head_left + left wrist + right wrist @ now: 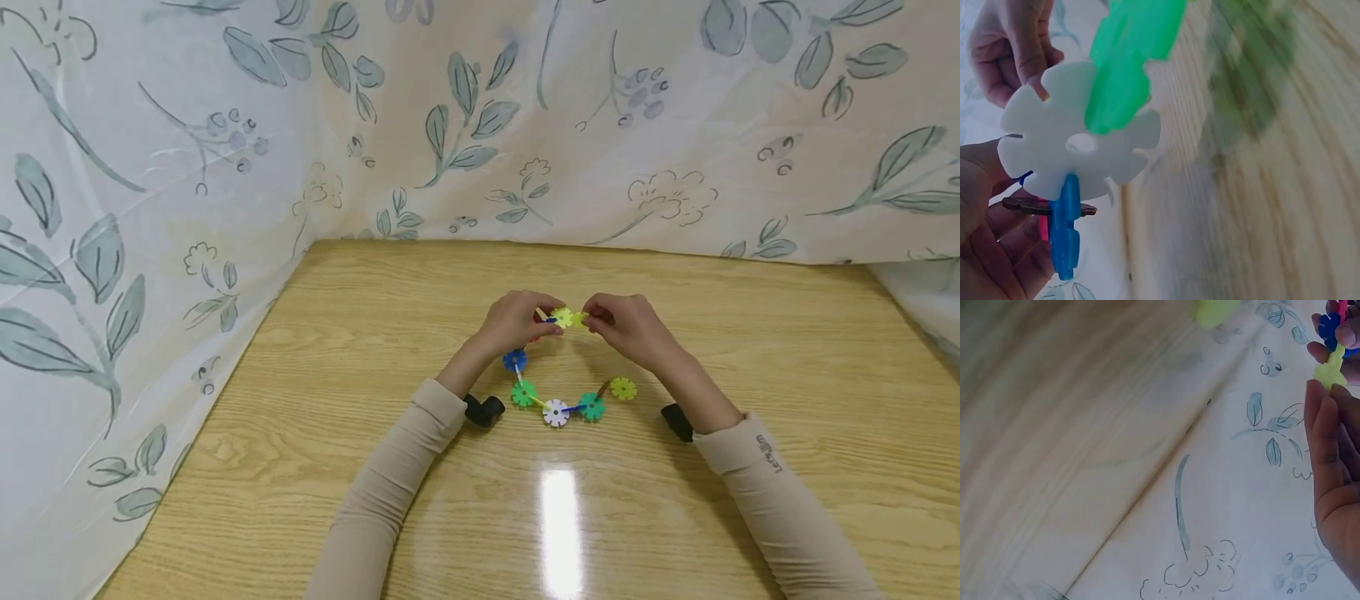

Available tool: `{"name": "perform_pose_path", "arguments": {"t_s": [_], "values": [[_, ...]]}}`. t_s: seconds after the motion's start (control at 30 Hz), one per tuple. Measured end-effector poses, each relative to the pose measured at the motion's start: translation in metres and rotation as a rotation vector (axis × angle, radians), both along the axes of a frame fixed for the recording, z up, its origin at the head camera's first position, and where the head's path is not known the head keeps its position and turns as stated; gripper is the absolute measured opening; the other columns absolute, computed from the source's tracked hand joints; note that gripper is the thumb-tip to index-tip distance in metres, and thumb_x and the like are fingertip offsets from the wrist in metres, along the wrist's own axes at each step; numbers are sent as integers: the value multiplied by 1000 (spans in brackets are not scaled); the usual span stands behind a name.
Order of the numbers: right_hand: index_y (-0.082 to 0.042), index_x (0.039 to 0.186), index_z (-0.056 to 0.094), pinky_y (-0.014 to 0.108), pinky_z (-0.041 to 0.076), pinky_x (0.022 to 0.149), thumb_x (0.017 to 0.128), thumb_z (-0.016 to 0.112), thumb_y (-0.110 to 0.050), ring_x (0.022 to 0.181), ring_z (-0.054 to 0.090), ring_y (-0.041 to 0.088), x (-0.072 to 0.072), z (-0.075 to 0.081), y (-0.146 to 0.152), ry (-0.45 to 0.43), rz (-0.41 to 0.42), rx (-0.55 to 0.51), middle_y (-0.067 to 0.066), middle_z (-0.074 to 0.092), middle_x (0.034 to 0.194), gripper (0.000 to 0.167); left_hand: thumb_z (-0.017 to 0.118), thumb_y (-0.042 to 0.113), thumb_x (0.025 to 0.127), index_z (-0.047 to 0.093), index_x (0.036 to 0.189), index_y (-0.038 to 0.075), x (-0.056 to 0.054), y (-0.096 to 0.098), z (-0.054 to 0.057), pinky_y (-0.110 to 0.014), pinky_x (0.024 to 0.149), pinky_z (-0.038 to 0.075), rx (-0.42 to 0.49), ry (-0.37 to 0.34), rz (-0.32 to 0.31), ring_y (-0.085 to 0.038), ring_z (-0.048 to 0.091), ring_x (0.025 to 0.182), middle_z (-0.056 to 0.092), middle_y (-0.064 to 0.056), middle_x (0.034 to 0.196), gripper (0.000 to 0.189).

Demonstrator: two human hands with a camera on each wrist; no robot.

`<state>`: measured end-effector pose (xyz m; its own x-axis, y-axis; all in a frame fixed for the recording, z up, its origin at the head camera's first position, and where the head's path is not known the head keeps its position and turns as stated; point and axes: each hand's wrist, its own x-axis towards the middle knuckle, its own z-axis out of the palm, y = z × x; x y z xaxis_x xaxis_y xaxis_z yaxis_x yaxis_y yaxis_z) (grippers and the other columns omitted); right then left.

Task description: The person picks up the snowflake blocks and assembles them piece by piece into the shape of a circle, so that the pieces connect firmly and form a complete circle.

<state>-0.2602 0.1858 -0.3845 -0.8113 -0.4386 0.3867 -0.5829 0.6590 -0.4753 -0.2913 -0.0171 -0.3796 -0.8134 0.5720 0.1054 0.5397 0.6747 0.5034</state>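
A chain of slotted plastic discs curves below both hands in the head view, with a blue disc (514,360), green disc (523,393), white disc (556,412), teal disc (592,407) and, at its loose end, a yellow disc (623,388). At the upper end my left hand (513,321) pinches the chain beside a yellow-green disc (562,317). Thumb and fingertips of my right hand (628,329) grip a yellow disc (1330,375) that meets the yellow-green one. The left wrist view shows a brown disc (1022,205) by the left palm, slotted across a blue disc (1066,237).
The hands are over a wood-grain table (360,333). Leaf-patterned cloth (570,150) hangs along its back and left side. A black wrist device (483,411) sits under the left wrist, another black device (677,422) by the right.
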Motion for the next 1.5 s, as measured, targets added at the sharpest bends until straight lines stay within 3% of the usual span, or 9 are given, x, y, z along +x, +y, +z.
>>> {"name": "perform_pose_path", "arguments": {"t_s": [0.3,0.5,0.6,0.7,0.8,1.03,1.17,1.3,1.5], "values": [[3,78,65,30,53,58,82,66,0,66,66,24,-1,-1,-4,-88,-5,-71,12,68,72,5,67,28,82,63,119,15,2,4,-3,-19,45,40,7,42,10,-4,59,57,69,-1,105,39],[1,79,64,30,52,59,83,64,-1,68,66,25,-2,1,-5,-108,-1,-64,12,68,74,5,68,27,83,61,115,12,-1,5,-7,-20,65,48,43,-4,-9,-9,65,79,66,-3,104,36],[4,93,64,33,53,63,85,62,0,76,67,28,-2,4,-1,-169,5,-35,18,69,85,10,66,22,85,53,121,13,-2,6,-9,-23,69,49,63,-28,-50,-14,63,83,63,-7,110,39],[7,109,60,37,54,68,87,58,2,84,67,32,2,11,8,-252,-17,8,24,66,98,23,62,20,87,51,126,19,0,6,-11,-23,63,45,31,-3,-75,-14,59,80,59,-7,114,41],[10,112,58,39,53,70,87,55,4,87,65,33,7,18,19,-339,-39,69,25,65,99,25,60,20,88,54,125,23,2,4,-11,-23,59,40,-12,19,-67,-14,55,76,58,-4,112,38],[6,100,60,35,46,68,81,66,-5,78,55,20,21,18,42,-489,38,335,11,60,85,23,62,26,88,61,107,17,2,4,-9,-31,77,46,52,-2,-3,-16,56,94,59,-3,110,21],[1,103,54,30,39,64,77,73,-15,71,46,16,25,10,42,-602,118,362,6,50,77,36,62,29,88,61,98,15,1,6,-10,-33,85,46,56,-5,26,-16,57,102,61,-2,108,18],[-1,97,55,27,34,60,77,71,-6,64,38,13,25,2,36,-567,186,327,4,45,69,25,61,29,89,63,97,16,0,6,-10,-34,87,47,53,-6,11,-16,59,105,64,-1,110,16],[-2,89,56,27,35,62,77,66,3,68,41,14,24,-2,33,-538,205,317,4,49,76,17,59,25,90,68,98,14,-1,7,-11,-33,90,46,68,-8,-16,-16,59,106,67,-1,108,16]]}}
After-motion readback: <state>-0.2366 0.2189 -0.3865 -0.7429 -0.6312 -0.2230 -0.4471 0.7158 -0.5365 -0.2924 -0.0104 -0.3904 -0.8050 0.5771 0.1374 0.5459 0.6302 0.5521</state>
